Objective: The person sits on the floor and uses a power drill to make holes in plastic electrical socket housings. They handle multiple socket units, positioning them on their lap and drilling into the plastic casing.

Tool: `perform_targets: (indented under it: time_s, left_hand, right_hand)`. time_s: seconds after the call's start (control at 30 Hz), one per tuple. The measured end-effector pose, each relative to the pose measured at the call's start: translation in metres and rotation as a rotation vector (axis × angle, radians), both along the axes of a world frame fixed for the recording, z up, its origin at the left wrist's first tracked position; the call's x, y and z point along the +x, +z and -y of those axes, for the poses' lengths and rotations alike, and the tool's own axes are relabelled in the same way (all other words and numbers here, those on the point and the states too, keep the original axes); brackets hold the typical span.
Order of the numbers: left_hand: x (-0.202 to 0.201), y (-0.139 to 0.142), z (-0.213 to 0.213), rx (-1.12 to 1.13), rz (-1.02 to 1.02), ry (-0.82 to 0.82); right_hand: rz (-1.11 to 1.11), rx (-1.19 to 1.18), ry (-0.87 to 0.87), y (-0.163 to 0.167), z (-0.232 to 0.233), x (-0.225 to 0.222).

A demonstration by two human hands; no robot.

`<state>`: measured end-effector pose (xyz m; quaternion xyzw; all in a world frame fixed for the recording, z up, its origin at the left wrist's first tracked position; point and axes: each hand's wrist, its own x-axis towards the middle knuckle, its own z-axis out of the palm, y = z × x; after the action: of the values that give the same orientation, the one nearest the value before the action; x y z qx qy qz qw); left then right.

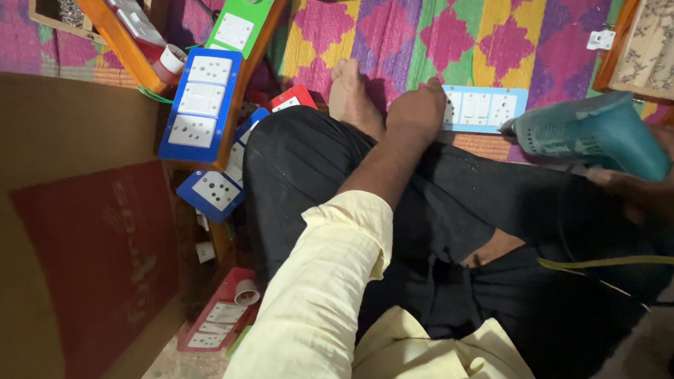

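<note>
A: Left hand (416,107)?
B: Fingers curled under, knuckles up, pressed down on the left end of a light blue switch plate (483,109), upper middle of the frame. Fingertips hidden; cannot tell whether pinching or just pressing.

A: Right hand (664,187)?
B: Wrapped around the grip of a teal power drill (593,134) at the right edge, fingers closed around the handle. Nose of the drill pointing left, right at the right end of the plate; cannot tell whether touching.

A: Beneath the plate?
B: Lying on a colourful patterned mat (468,35), just past a bare foot (351,94) and crossed legs in black trousers (397,216).

A: Further out?
B: Pale yellow sleeve (324,289) running up the lower middle. Blue switchboard (201,105) with 3 white modules at upper left, green board (242,19) above it, red board (219,314) at lower left. Brown cardboard sheet (58,229) filling the left side. Wooden tray of small screws (660,45) at upper right.
</note>
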<state>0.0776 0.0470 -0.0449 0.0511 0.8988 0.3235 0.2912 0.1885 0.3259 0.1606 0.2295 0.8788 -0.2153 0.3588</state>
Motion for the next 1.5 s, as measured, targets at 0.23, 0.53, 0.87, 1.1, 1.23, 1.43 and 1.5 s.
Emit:
perform_targets:
  time_s: [0.23,0.53,0.87,1.1,1.23,1.43,1.5]
  left_hand:
    - [0.0,0.003,0.001,-0.062,-0.141,-0.125]
    - [-0.004,0.018,0.002,-0.068,-0.098,-0.114]
    - [-0.008,0.012,0.001,-0.029,-0.033,-0.065]
    - [-0.011,0.021,0.004,-0.079,-0.082,-0.199]
    - [-0.012,0.017,0.004,-0.068,-0.136,-0.188]
    - [-0.012,0.008,0.001,-0.063,-0.097,-0.187]
    - [-0.013,0.009,0.0,-0.076,-0.099,-0.207]
  right_hand:
    - [0.131,0.205,-0.078,0.013,0.022,-0.011]
    - [0.297,0.262,0.118,0.04,0.035,-0.022]
    - [0.165,-0.076,-0.094,-0.025,-0.062,0.01]
    - [0.062,0.212,0.065,-0.009,-0.043,0.006]
    - [-0.147,0.012,0.111,-0.003,-0.049,-0.003]
    - [-0.338,0.022,-0.025,-0.019,-0.065,-0.023]
    - [-0.316,0.057,-0.025,-0.02,-0.066,-0.031]
